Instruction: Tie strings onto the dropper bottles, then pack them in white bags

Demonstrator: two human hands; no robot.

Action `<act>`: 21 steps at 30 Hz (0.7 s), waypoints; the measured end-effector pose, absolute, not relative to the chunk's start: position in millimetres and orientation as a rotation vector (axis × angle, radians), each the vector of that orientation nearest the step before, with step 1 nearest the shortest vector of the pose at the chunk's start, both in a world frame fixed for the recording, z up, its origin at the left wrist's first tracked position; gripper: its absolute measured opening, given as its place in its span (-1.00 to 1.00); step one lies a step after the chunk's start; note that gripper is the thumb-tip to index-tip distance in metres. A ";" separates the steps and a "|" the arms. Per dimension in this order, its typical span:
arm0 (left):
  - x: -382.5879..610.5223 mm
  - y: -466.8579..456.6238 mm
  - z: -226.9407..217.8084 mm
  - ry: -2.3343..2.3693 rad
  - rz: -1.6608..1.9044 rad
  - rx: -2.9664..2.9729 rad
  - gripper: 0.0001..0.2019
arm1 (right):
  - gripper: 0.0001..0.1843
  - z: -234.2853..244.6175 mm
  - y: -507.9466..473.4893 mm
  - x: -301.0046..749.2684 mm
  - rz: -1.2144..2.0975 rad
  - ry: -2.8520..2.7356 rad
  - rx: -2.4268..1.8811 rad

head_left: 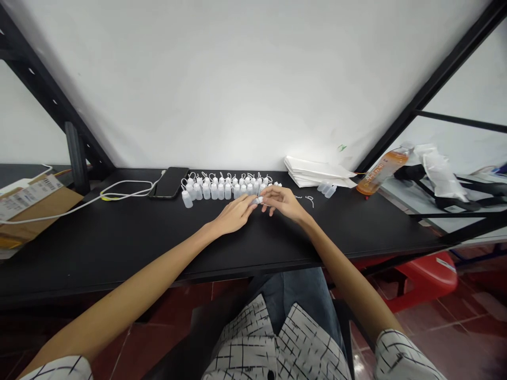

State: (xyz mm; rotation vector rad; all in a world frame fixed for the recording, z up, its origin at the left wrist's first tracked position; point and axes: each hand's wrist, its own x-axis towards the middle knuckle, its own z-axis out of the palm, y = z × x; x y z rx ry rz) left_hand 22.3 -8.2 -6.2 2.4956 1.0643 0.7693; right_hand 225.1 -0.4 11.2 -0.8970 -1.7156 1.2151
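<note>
Between my two hands, just over the black table (166, 248), lies a small white plastic bottle (258, 200) on its side. My left hand (236, 212) has its fingers closed round the bottle's body, which is mostly hidden. On the cap end, the fingers of my right hand (282, 202) pinch the white cap. Behind my hands stand rows of small white dropper bottles (214, 191), many with a thin looped strap at the cap. To the right of my right hand lie loose white straps (309, 199).
A few clear bottles without caps (328, 189) lie by a stack of white sheets (317, 171). Farther right leans an orange drink bottle (382, 171). At left are a black phone (170, 182), a white cable (127, 193) and a cardboard package (43, 208). Below right stands a red stool (430, 277).
</note>
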 end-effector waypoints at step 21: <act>23.7 -9.1 -5.5 1.160 0.699 2.553 -0.66 | -0.55 10.9 0.4 227.6 1.103 -1.781 -1.038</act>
